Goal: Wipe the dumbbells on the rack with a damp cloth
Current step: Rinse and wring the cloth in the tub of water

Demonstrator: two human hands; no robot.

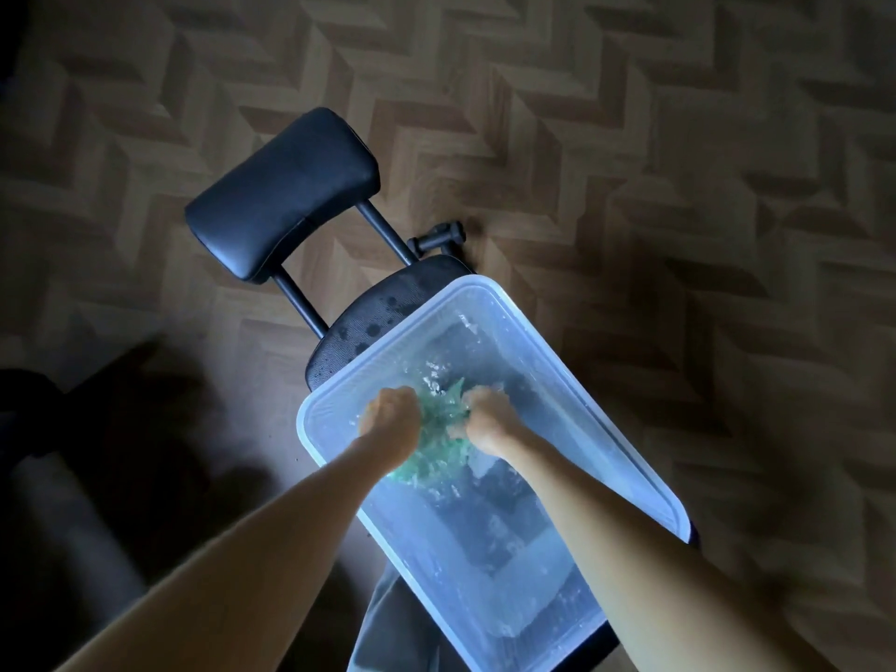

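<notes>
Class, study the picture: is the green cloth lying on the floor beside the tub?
No, the left hand and right hand both grip the cloth inside the clear tub.

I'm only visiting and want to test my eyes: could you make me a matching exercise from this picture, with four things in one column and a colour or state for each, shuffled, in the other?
Things:
1. cloth
2. tub
3. chair pad
4. floor

Colour or state:
A. black
B. brown wood pattern
C. green and wet
D. clear, holding water

Pairs: 1-C, 2-D, 3-A, 4-B.
</notes>
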